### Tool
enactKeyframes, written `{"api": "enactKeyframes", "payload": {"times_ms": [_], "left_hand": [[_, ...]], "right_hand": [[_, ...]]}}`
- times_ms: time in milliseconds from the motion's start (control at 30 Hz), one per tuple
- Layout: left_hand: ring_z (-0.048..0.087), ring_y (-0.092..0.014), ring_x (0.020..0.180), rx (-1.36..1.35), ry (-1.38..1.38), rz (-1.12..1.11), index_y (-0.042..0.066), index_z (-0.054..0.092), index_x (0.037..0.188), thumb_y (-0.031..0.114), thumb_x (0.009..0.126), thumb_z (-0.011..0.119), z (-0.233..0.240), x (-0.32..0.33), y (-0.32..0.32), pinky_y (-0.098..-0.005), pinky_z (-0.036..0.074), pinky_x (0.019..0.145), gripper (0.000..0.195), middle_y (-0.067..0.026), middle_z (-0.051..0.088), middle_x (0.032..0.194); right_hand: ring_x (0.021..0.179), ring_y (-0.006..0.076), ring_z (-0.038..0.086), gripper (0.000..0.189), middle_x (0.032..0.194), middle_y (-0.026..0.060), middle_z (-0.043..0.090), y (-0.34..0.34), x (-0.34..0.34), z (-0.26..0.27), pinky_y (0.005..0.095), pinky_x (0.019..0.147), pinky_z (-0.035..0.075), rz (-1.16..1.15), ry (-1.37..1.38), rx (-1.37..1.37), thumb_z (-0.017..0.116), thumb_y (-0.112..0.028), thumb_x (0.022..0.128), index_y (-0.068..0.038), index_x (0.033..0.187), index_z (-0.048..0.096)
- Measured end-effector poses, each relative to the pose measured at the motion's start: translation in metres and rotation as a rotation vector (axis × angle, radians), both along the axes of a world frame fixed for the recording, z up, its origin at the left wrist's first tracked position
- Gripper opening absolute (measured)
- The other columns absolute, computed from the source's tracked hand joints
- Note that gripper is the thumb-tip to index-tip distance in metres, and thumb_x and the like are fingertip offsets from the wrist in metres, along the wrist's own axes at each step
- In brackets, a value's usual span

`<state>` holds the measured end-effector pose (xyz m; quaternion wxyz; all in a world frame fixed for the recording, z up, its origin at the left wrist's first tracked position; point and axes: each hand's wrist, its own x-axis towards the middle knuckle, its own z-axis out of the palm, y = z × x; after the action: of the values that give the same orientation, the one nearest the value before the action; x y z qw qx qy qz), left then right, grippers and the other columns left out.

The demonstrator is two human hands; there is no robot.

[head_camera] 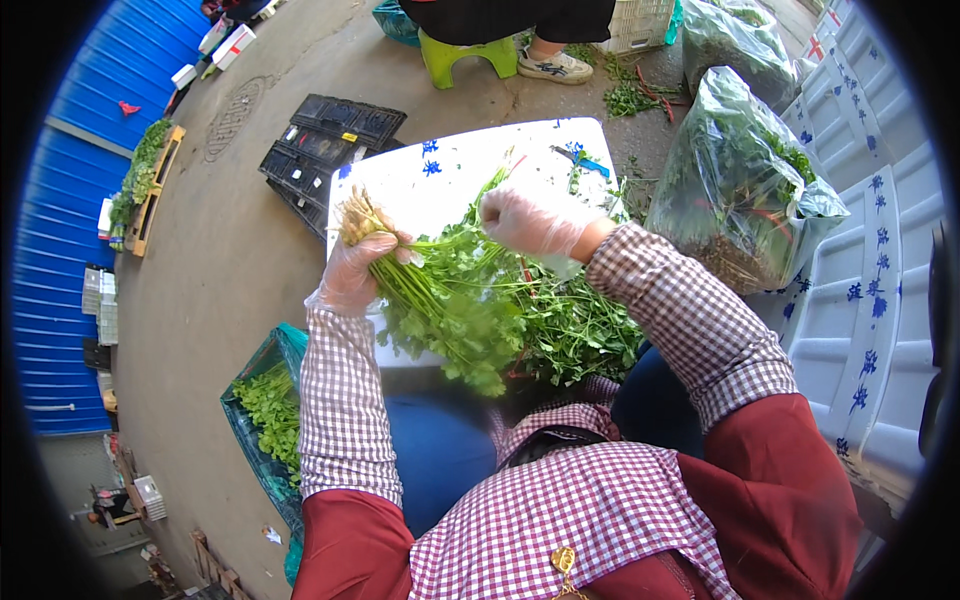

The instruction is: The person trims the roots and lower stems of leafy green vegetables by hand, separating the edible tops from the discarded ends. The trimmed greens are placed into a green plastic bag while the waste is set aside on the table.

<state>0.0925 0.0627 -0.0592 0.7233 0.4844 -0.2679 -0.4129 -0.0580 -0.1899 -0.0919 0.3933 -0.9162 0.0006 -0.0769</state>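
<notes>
My left hand, in a clear plastic glove, grips a thick bunch of coriander. The pale roots stick out at the upper left, while the leaves fan down to the right. My right hand, also gloved, is curled into a fist to the right of the bunch. A thin coriander stem passes along its thumb side and seems pinched there; the fingertips are hidden. Both hands are over a white foam surface with blue writing. Loose greens lie heaped at its near right, below my right wrist.
A blue-handled knife lies at the board's far right. Clear bags of greens and stacked white foam boxes stand right. Black crates are at left, a green bag of greens nearer. Beyond, a person sits on a green stool.
</notes>
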Motion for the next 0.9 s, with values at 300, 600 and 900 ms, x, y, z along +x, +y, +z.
{"api": "enactKeyframes", "payload": {"times_ms": [300,600,900], "left_hand": [[0.065,-0.015,0.079,0.175,-0.149,-0.008,0.008,0.062,0.105,0.019,0.082,0.084,0.025,-0.006,0.015,-0.0333,0.057,0.078,0.034,-0.0063,0.07,0.093],[0.068,-0.012,0.083,0.399,-0.289,0.017,0.003,0.069,0.117,0.009,0.084,0.085,0.037,-0.028,-0.005,-0.0288,0.055,0.08,0.037,-0.0024,0.073,0.096],[0.073,-0.016,0.096,0.313,-0.445,-0.003,-0.002,0.061,0.134,0.007,0.091,0.08,0.023,-0.028,-0.023,-0.0308,0.058,0.086,0.047,-0.0086,0.076,0.11]], "right_hand": [[0.094,0.0346,0.075,0.029,0.102,0.0244,0.076,-0.086,-0.02,0.024,0.0427,0.084,0.06,-0.024,0.858,-0.587,0.062,-0.012,0.089,0.001,0.108,0.078],[0.105,0.0356,0.072,0.028,0.113,0.0161,0.074,-0.068,0.003,-0.07,0.0452,0.091,0.057,-0.249,0.169,-0.534,0.068,-0.013,0.089,-0.015,0.115,0.076],[0.081,0.013,0.069,0.015,0.089,0.0027,0.077,-0.113,-0.007,-0.037,0.03,0.075,0.058,0.01,0.353,0.131,0.082,-0.013,0.087,-0.006,0.1,0.077]]}}
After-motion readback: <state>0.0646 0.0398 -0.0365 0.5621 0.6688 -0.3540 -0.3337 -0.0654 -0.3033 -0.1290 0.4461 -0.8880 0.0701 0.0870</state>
